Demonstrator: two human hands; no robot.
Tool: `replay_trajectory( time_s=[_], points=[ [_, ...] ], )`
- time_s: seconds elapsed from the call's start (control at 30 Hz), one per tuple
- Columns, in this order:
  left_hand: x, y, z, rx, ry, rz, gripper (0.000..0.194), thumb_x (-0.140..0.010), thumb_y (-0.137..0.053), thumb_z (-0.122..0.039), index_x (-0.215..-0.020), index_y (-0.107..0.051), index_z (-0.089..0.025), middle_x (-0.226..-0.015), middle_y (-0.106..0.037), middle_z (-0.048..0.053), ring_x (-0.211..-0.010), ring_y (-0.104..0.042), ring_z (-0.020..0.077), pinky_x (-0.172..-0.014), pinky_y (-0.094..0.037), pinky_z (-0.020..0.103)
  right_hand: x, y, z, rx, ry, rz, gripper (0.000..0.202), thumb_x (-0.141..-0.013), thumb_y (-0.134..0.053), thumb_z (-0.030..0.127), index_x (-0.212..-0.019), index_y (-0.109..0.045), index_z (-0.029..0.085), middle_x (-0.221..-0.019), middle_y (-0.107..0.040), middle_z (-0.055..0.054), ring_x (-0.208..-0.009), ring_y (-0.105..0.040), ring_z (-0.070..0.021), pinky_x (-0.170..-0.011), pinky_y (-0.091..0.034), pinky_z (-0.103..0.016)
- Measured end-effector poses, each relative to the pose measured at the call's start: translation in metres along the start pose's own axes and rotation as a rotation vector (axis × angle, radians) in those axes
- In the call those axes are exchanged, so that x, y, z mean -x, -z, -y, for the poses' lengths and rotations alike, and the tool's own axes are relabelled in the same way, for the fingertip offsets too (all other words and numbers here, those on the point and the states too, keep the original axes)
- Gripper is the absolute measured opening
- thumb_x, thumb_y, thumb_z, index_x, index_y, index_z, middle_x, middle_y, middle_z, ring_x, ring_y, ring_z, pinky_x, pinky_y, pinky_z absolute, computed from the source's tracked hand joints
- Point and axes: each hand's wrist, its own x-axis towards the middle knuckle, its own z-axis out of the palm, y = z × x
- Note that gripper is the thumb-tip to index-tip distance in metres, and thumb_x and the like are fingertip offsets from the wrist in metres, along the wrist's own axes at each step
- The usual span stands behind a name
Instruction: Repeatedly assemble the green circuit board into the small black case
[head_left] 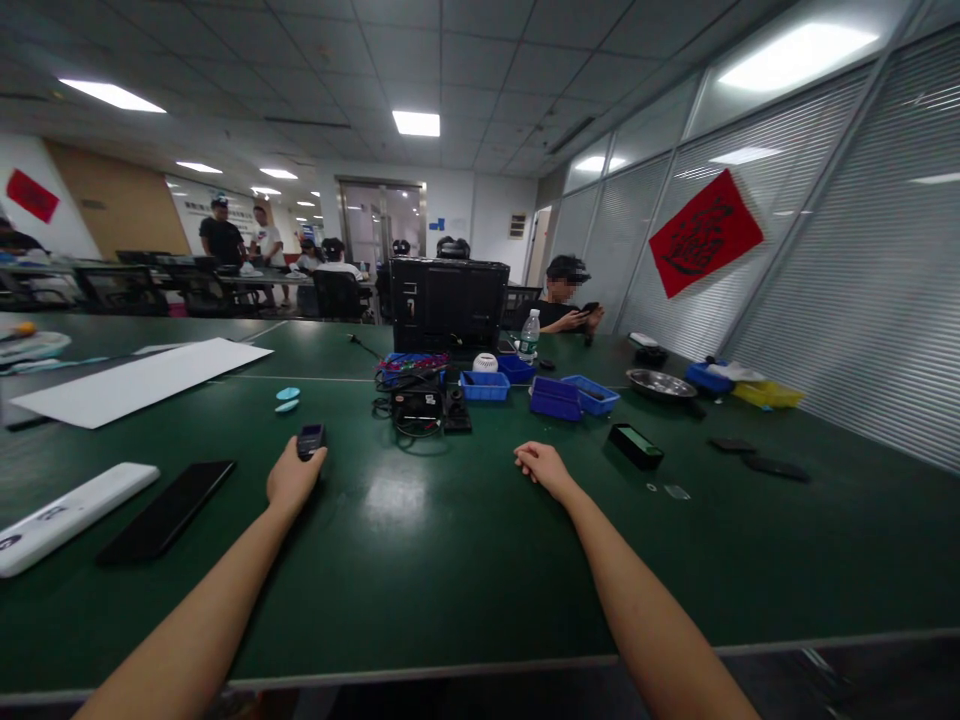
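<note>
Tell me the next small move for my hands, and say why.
Probably bring the right hand across to the small dark device: the left hand grips it, while the right is well apart from it, fingers curled, with nothing visible in them.

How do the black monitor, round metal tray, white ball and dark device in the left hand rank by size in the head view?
1. Black monitor
2. Round metal tray
Unranked: dark device and white ball. The device looks larger, but sits nearer and the left hand partly covers it.
</note>
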Motion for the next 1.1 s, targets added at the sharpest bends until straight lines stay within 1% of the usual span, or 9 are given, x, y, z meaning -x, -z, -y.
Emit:
replay_trajectory(
  time_s=[0.13,0.23,0.43,0.57,0.7,0.83,0.9,0.97,1.1],
  points=[
    [0.021,-0.014,-0.017,0.003,-0.055,0.087,0.069,-0.075,-0.041,-0.053,-0.132,-0.031,-0.015,-0.123,-0.052,0.014,-0.109,-0.051,0.0289,-0.085,-0.041,0.036,0.000,-0.001,0.001,0.043,0.009,0.012,0.012,-0.072,-0.048,0.015,-0.078,-0.058,0.013,-0.063,-0.059,0.000,-0.042,-0.046,-0.0064,-0.031,-0.032,-0.016],
    [0.039,-0.031,-0.033,0.004,-0.132,0.123,0.068,-0.076,-0.042,-0.052,-0.132,-0.033,-0.014,-0.121,-0.053,0.015,-0.108,-0.052,0.0283,-0.084,-0.041,0.034,0.001,-0.002,0.003,0.095,0.003,0.020,0.012,-0.073,-0.049,0.016,-0.079,-0.059,0.013,-0.065,-0.060,-0.001,-0.044,-0.048,-0.0068,-0.033,-0.033,-0.016],
    [0.075,-0.067,-0.076,0.054,-0.317,0.184,0.064,-0.078,-0.041,-0.050,-0.131,-0.033,-0.014,-0.122,-0.052,0.015,-0.110,-0.050,0.0256,-0.087,-0.039,0.033,0.003,-0.003,0.006,0.146,0.017,0.015,0.013,-0.074,-0.050,0.016,-0.079,-0.061,0.013,-0.066,-0.062,-0.002,-0.046,-0.051,-0.0067,-0.040,-0.036,-0.016],
    [0.102,-0.089,-0.111,0.187,-0.388,0.252,0.059,-0.080,-0.042,-0.044,-0.130,-0.033,-0.014,-0.125,-0.050,0.014,-0.113,-0.048,0.0225,-0.091,-0.035,0.031,0.003,-0.004,0.006,0.176,0.031,0.009,0.013,-0.074,-0.050,0.017,-0.079,-0.061,0.013,-0.066,-0.062,-0.002,-0.047,-0.052,-0.0070,-0.047,-0.040,-0.017],
    [0.126,-0.112,-0.136,0.413,-0.399,0.350,0.063,-0.078,-0.047,-0.039,-0.132,-0.030,-0.011,-0.131,-0.042,0.017,-0.119,-0.042,0.0243,-0.096,-0.031,0.033,0.004,-0.008,0.009,0.245,0.011,-0.028,0.016,-0.075,-0.048,0.019,-0.081,-0.061,0.013,-0.069,-0.063,-0.002,-0.050,-0.054,-0.0083,-0.054,-0.042,-0.020],
    [0.133,-0.133,-0.141,0.693,-0.412,0.509,0.063,-0.079,-0.046,-0.030,-0.135,-0.024,-0.010,-0.135,-0.038,0.015,-0.123,-0.036,0.0212,-0.102,-0.025,0.032,0.015,-0.025,0.026,0.349,0.047,-0.146,0.029,-0.082,-0.040,0.033,-0.088,-0.062,0.015,-0.082,-0.065,-0.005,-0.071,-0.060,-0.0142,-0.065,-0.044,-0.024],
    [0.129,-0.140,-0.138,0.852,-0.378,0.599,0.063,-0.078,-0.044,-0.022,-0.136,-0.022,-0.012,-0.135,-0.039,0.013,-0.123,-0.037,0.0191,-0.102,-0.026,0.032,0.024,-0.038,0.037,0.401,0.081,-0.185,0.039,-0.083,-0.037,0.041,-0.106,-0.057,0.015,-0.098,-0.063,-0.008,-0.089,-0.058,-0.0169,-0.075,-0.042,-0.025],
    [0.125,-0.143,-0.135,1.001,-0.295,0.674,0.067,-0.074,-0.044,-0.013,-0.137,-0.020,-0.015,-0.135,-0.039,0.011,-0.121,-0.040,0.0180,-0.099,-0.031,0.032,0.034,-0.051,0.047,0.546,0.114,-0.182,0.053,-0.080,-0.043,0.046,-0.122,-0.045,0.014,-0.111,-0.058,-0.012,-0.102,-0.052,-0.0215,-0.082,-0.040,-0.029],
    [0.124,-0.138,-0.132,1.142,-0.143,0.710,0.071,-0.069,-0.046,-0.006,-0.135,-0.024,-0.016,-0.134,-0.039,0.014,-0.117,-0.044,0.0200,-0.091,-0.040,0.032,0.043,-0.063,0.052,0.813,0.112,-0.143,0.064,-0.076,-0.050,0.038,-0.131,-0.031,0.011,-0.114,-0.053,-0.016,-0.105,-0.048,-0.0266,-0.082,-0.039,-0.035]
  ],
)
